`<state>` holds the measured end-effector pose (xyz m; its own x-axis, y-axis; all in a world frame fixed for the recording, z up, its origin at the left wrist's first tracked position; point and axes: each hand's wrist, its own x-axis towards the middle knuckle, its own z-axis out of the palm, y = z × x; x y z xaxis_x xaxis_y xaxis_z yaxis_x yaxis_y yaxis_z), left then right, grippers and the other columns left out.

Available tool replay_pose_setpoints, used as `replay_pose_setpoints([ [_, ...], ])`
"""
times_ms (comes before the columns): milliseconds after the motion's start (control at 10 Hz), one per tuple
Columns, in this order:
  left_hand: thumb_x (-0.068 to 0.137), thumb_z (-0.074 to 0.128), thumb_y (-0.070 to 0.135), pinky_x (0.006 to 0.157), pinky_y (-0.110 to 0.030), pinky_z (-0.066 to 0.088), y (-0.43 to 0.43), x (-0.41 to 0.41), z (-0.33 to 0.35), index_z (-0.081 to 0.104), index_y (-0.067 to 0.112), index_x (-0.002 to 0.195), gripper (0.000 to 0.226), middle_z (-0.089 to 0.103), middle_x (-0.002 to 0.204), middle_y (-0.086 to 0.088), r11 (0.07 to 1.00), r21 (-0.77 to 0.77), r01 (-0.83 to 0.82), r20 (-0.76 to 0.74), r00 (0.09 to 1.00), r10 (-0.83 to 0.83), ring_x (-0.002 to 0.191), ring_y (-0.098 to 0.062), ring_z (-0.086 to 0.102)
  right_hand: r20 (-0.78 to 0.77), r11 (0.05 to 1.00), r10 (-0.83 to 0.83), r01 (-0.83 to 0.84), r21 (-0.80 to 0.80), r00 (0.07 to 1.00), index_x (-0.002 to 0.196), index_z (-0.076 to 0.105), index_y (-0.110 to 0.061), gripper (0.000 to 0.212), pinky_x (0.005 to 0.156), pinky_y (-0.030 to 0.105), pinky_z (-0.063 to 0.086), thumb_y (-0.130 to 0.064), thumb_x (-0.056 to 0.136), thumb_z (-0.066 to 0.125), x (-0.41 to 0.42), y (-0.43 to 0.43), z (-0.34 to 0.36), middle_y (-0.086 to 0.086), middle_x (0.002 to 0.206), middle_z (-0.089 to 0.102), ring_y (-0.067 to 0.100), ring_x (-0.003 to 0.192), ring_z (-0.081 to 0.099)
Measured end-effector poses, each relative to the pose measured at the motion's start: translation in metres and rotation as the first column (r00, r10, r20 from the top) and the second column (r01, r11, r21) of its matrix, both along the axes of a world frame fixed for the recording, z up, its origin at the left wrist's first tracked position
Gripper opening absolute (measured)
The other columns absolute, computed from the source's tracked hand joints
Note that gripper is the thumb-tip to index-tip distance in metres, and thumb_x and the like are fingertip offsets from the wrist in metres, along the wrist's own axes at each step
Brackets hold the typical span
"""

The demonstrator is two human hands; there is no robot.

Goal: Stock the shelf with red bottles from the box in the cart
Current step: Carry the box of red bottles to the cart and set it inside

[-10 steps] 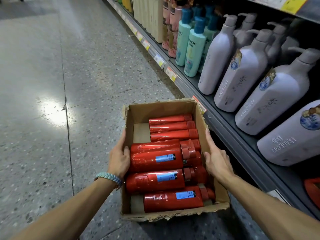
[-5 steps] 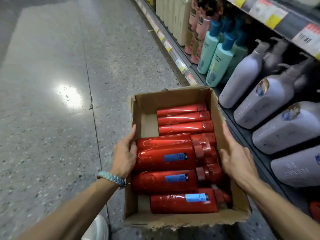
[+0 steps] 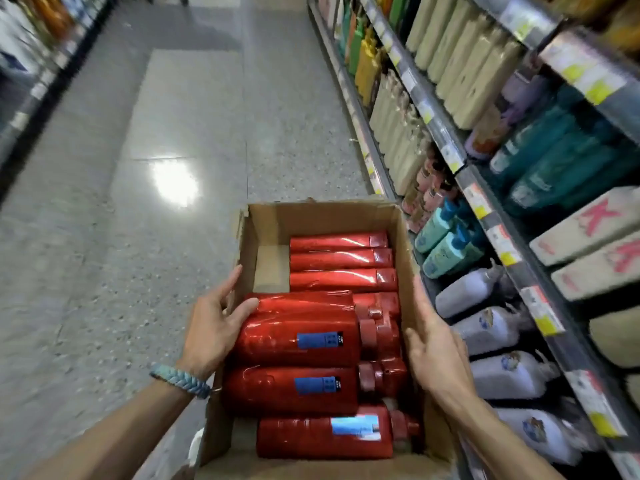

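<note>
Red "K" on beige boxes [image 3: 588, 223]; blue labels [image 3: 318, 340] on red bottles [image 3: 277, 386] unreadable.

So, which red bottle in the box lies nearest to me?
The red bottle by the near wall of the box; its label is pale with glare, not plain blue.

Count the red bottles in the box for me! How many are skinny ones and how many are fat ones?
Skinny red bottles: 3
Fat red bottles: 4
Total: 7 red bottles that show in the box
</note>
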<state>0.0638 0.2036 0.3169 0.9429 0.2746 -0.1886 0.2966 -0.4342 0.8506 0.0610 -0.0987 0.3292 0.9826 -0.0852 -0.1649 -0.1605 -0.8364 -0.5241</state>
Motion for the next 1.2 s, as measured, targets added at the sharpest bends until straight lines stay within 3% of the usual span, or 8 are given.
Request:
replay_pose_setpoints([
  [100, 0.083, 0.071, 0.013, 0.085, 0.001, 0.037, 0.042, -0.005, 0.06, 0.044, 0.018, 0.141, 0.065, 0.059, 0.126, -0.002, 0.995, -0.066, -0.077, -0.034, 0.997, 0.075, 0.111, -0.006, 0.056, -0.038, 0.998, 0.055, -0.055, -0.002, 0.998, 0.147, -0.002, -0.065, 0.097, 0.098, 0.04, 0.052, -0.008, 0.092, 0.053, 0.015, 0.04, 0.066, 0.006, 0.106, 0.076, 0.028, 0.101, 0.069],
  [300, 0.077, 0.077, 0.021, 0.092, -0.008, 0.041, 0.155, 0.004, 0.185, 0.044, 0.041, 0.131, 0.067, 0.061, 0.126, 0.003, 0.974, -0.136, -0.179, -0.064, 0.983, 0.172, 0.103, 0.021, 0.05, -0.098, 0.991, 0.127, -0.121, 0.056, 0.987, 0.144, 0.004, -0.065, 0.098, 0.075, 0.027, 0.05, 0.0, 0.089, 0.053, 0.063, 0.148, 0.193, 0.01, 0.092, 0.075, 0.017, 0.074, 0.068],
  [400, 0.072, 0.081, 0.03, 0.083, -0.002, 0.036, 0.211, 0.023, 0.254, 0.051, 0.031, 0.134, 0.069, 0.063, 0.121, 0.006, 0.971, -0.024, -0.236, -0.015, 0.972, 0.236, 0.108, 0.008, 0.05, -0.093, 0.987, 0.157, -0.152, 0.059, 0.983, 0.134, -0.005, -0.078, 0.107, 0.084, 0.031, 0.054, -0.004, 0.085, 0.053, 0.088, 0.208, 0.24, 0.011, 0.096, 0.076, 0.022, 0.082, 0.073],
  [500, 0.072, 0.082, 0.028, 0.077, 0.004, 0.033, 0.263, 0.05, 0.312, 0.051, 0.023, 0.136, 0.071, 0.063, 0.121, 0.004, 0.967, 0.015, -0.255, 0.0, 0.967, 0.255, 0.108, 0.004, 0.049, -0.039, 0.974, 0.222, -0.221, 0.043, 0.974, 0.118, -0.013, -0.088, 0.096, 0.102, 0.02, 0.04, -0.024, 0.085, 0.05, 0.123, 0.268, 0.29, -0.024, 0.093, 0.072, 0.027, 0.099, 0.072],
  [600, 0.071, 0.081, 0.039, 0.085, -0.01, 0.042, 0.311, 0.084, 0.353, 0.048, 0.032, 0.138, 0.075, 0.066, 0.118, 0.007, 0.963, 0.044, -0.265, 0.027, 0.964, 0.264, 0.107, 0.0, 0.058, -0.03, 0.965, 0.258, -0.257, 0.047, 0.966, 0.124, -0.013, -0.083, 0.096, 0.106, 0.028, 0.042, -0.022, 0.09, 0.052, 0.164, 0.318, 0.336, -0.009, 0.121, 0.072, 0.026, 0.111, 0.068],
  [700, 0.073, 0.08, 0.035, 0.08, -0.006, 0.038, 0.351, 0.129, 0.393, 0.047, 0.03, 0.138, 0.074, 0.065, 0.12, 0.008, 0.952, 0.04, -0.304, 0.079, 0.951, 0.3, 0.103, 0.003, 0.055, -0.021, 0.961, 0.263, -0.259, 0.1, 0.965, 0.138, -0.004, -0.069, 0.096, 0.102, 0.03, 0.047, -0.013, 0.086, 0.054, 0.214, 0.364, 0.37, 0.003, 0.134, 0.065, 0.02, 0.116, 0.066],
  [900, 0.073, 0.081, 0.032, 0.079, -0.009, 0.039, 0.419, 0.252, 0.436, 0.046, 0.026, 0.139, 0.075, 0.064, 0.122, 0.005, 0.942, 0.053, -0.331, 0.154, 0.935, 0.319, 0.098, 0.001, 0.055, 0.046, 0.944, 0.28, -0.284, 0.167, 0.959, 0.146, 0.006, -0.063, 0.097, 0.104, 0.03, 0.045, -0.002, 0.086, 0.053, 0.343, 0.446, 0.403, 0.004, 0.135, 0.065, 0.023, 0.123, 0.062],
  [1200, 0.073, 0.079, 0.04, 0.098, -0.025, 0.035, 0.512, 0.48, 0.45, 0.044, 0.022, 0.142, 0.079, 0.062, 0.127, -0.001, 0.899, 0.066, -0.433, 0.119, 0.898, 0.423, 0.121, -0.017, 0.054, 0.096, 0.916, 0.344, -0.356, 0.184, 0.934, 0.152, 0.009, -0.052, 0.091, 0.093, 0.023, 0.044, 0.004, 0.091, 0.048, 0.587, 0.558, 0.429, 0.0, 0.137, 0.063, 0.02, 0.12, 0.062],
])
